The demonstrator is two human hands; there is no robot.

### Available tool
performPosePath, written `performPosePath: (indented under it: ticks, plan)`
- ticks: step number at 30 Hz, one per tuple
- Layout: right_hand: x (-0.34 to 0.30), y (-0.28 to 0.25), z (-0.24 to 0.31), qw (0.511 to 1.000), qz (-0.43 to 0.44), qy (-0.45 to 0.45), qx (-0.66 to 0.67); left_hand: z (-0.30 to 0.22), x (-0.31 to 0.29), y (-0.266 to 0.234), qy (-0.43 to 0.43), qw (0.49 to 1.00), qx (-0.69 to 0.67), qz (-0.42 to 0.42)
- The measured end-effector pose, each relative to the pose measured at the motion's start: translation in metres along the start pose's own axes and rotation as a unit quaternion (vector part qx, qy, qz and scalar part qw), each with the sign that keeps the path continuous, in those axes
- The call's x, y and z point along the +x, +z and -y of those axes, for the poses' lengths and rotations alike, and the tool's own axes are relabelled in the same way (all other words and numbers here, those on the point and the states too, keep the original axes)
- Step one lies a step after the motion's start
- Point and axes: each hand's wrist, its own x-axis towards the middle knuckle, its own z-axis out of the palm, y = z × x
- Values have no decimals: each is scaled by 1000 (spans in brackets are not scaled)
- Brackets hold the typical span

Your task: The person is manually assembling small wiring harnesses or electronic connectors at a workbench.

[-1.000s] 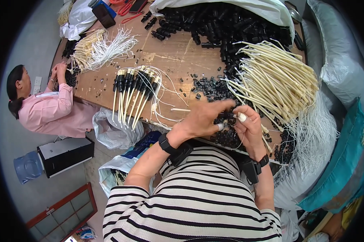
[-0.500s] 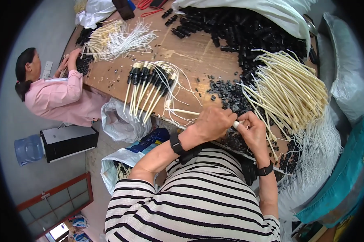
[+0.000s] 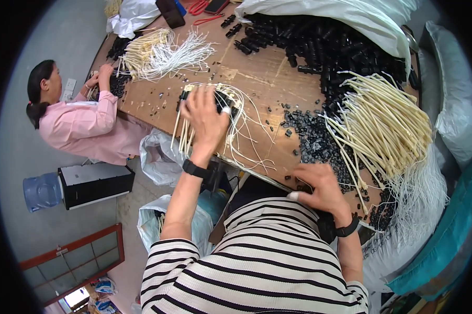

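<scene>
My left hand (image 3: 209, 116) reaches over a row of cream rods with black sleeves (image 3: 183, 137) near the table's front edge. Its fingers are spread across the black sleeves and hide most of them; whether it touches them I cannot tell. Thin white cords (image 3: 249, 112) trail from these pieces to the right. At the table's front edge, my right hand (image 3: 322, 187) is open with its fingers stretched out, holding nothing I can see. Both thumbs have white coverings at the tip. Beside the right hand lie small black clips (image 3: 314, 138) in a loose heap.
To the right is a big bundle of cream rods (image 3: 393, 125) with white cords (image 3: 422, 183). Black tubular parts (image 3: 346, 57) spill from a white sack (image 3: 351, 15) behind. A person in pink (image 3: 79, 115) works at the left, near another rod bundle (image 3: 147, 49).
My left hand has moved left and away from me, from the right hand to the row of rods. The hands have parted; the cream rod between them is no longer there. The right hand has opened.
</scene>
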Motion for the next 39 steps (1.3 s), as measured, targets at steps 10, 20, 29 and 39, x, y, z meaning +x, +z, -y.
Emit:
performPosePath:
  ticks: [10, 20, 29, 39]
  plan:
    - [-56, -39, -24, 880, -67, 393, -257, -166, 62, 88, 236, 901, -339, 132]
    - [-48, -37, -25, 890, -80, 354, -277, -112, 48, 80, 214, 943, -202, 154]
    - [-21, -23, -20, 950, -216, 194, -117, -105, 2, 29, 108, 801, -504, 304]
    - [-21, -11, -13, 957, -173, 171, -156, -109, -13, 11, 221, 812, -423, 336]
